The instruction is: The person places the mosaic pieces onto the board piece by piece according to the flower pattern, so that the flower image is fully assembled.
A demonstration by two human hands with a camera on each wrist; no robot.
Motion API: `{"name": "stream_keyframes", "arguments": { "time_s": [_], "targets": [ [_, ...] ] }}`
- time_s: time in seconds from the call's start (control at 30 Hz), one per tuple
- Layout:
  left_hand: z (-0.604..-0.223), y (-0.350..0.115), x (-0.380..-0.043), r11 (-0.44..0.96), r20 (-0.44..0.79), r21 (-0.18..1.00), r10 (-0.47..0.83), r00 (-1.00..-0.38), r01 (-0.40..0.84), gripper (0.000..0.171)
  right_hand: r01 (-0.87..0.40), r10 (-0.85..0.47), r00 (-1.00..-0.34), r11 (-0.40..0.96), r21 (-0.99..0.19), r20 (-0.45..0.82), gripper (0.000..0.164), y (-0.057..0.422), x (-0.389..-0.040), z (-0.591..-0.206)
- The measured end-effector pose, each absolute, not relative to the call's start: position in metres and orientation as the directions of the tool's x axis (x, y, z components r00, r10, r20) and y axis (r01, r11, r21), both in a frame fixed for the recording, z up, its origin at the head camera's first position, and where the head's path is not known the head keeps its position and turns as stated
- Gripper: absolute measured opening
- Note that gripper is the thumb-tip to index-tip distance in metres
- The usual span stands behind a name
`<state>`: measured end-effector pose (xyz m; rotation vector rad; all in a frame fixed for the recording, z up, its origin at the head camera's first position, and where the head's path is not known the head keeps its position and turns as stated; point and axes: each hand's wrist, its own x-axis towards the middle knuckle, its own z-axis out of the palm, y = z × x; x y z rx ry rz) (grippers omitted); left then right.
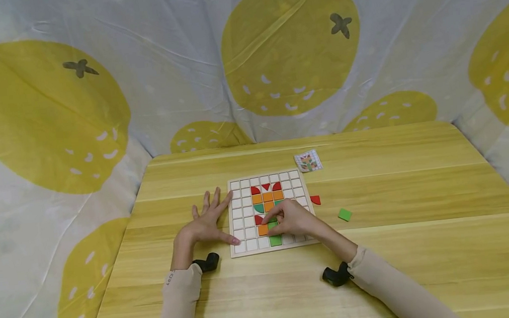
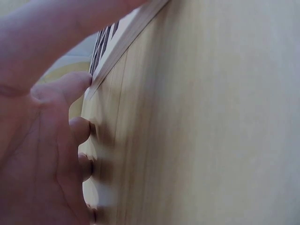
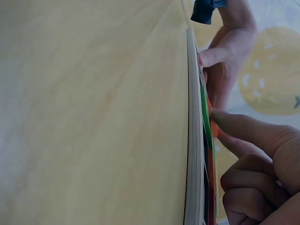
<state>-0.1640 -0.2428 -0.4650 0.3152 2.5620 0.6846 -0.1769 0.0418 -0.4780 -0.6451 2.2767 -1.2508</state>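
A white-gridded wooden board (image 1: 239,235) lies on the table, bearing red, orange, teal and green tiles down its middle columns. Low in this pattern, my right hand (image 1: 292,219) pinches an orange square tile (image 1: 263,230) between thumb and index finger. The right wrist view shows the thumb against the orange tile (image 3: 214,127) and the other fingers curled in. With fingers spread, my left hand (image 1: 206,226) steadies the board's left side: thumb on the lower left corner, index fingertip at the edge. My right hand covers some of the tiles.
A red quarter-round tile (image 1: 315,200) lies beside the board's right edge, and a green square tile (image 1: 344,214) sits farther right. Behind the board is a small printed pattern card (image 1: 308,161). A lemon-print curtain (image 1: 174,75) hangs behind the wooden table (image 1: 397,177).
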Motion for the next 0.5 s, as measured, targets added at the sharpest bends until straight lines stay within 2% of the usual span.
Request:
{"name": "stream_keyframes", "arguments": {
  "time_s": [0.3, 0.5],
  "targets": [
    [-0.4653, -0.2430, -0.1644, 0.848, -0.377, 0.520, 0.336, -0.863, 0.103, 0.136, -0.157, -0.564, -0.806, 0.494, -0.855, -0.178, 0.019, 0.0359, -0.1742, -0.4769],
    [-0.4665, -0.2429, -0.1645, 0.848, -0.382, 0.521, 0.333, -0.862, 0.097, 0.136, -0.143, -0.571, -0.797, 0.497, -0.856, -0.198, 0.021, 0.0361, -0.1725, -0.4762]
  ]
}}
